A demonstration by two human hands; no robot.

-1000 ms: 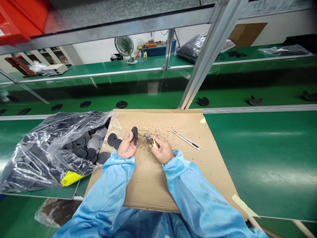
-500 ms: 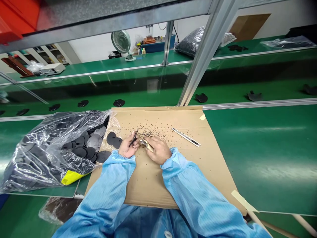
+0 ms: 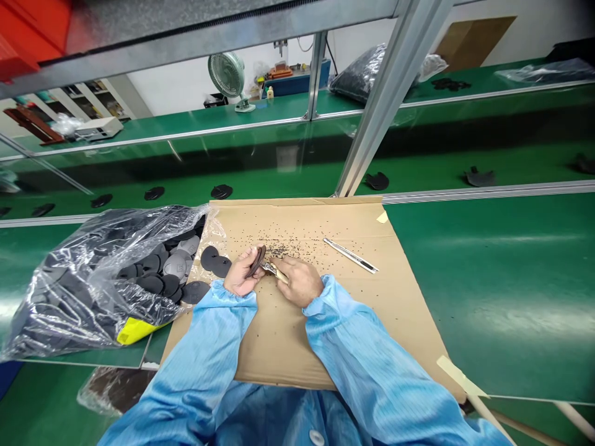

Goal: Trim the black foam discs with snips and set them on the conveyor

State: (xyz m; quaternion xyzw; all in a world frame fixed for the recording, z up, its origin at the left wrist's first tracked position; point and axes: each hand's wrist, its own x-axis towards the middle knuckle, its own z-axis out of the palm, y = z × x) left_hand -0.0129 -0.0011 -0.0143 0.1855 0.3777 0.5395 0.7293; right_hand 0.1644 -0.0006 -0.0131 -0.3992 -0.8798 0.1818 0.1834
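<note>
My left hand (image 3: 242, 274) grips a thin, dark round disc (image 3: 256, 261) by its edge, tilted up on its side. In my right hand (image 3: 300, 280) is a pair of nippers (image 3: 277, 272) with pale handles; their metal jaws are at the disc's right edge, and I cannot tell whether they bite into it. Beneath both hands lies a cardboard sheet (image 3: 353, 334), strewn with small black specks (image 3: 279, 249) just beyond the fingers. Two loose black discs (image 3: 220, 266) rest left of my left hand.
A clear plastic bag (image 3: 69, 297) full of black discs lies at the left. On the cardboard's right is a box cutter (image 3: 351, 255). Behind, several dark parts (image 3: 222, 191) sit along a green belt (image 3: 279, 179), and a slanting metal post (image 3: 395, 93) rises at the cardboard's far edge.
The disc in my left hand has turned, so more of its flat face shows. My right hand with the nippers has hardly moved.
</note>
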